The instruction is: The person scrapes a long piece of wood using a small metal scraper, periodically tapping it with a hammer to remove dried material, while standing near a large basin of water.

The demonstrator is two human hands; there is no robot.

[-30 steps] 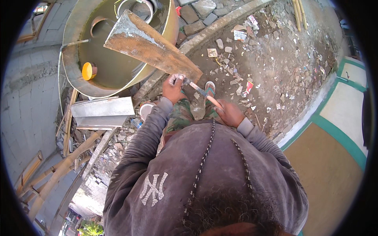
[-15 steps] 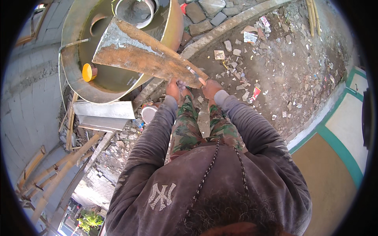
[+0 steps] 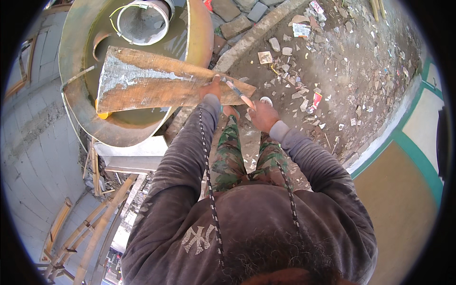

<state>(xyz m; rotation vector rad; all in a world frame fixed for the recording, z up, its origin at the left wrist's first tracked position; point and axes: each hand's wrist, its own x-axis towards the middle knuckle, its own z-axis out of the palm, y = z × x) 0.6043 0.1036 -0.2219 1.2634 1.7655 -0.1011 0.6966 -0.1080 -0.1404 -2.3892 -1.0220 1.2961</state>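
A long wooden board [image 3: 156, 88], wide at its left end and tapered to the right, lies level before me with grey, mortar-like smears on its face. My left hand [image 3: 211, 89] grips its lower edge near the narrow end, thumb on top. My right hand [image 3: 264, 117] is closed round the orange-pink handle of a slim tool [image 3: 247, 100]. The tool's greyish front end points up and left over the board, close to my left thumb; its exact kind cannot be made out. Behind the board, a yellow-orange cup [image 3: 102, 115] is mostly hidden.
A big round tub [image 3: 199, 28] of murky water stands at the far left, with a grey-coated bucket [image 3: 142, 23] in it. Below are a white panel [image 3: 130, 147] and bamboo poles [image 3: 102, 228]. Rubble [image 3: 285, 66] litters the ground; a green-framed wall [image 3: 399, 142] stands right.
My right hand has left the board's narrow end and moved right and down, holding the tool's handle. The board has shifted left and levelled, covering most of the cup.
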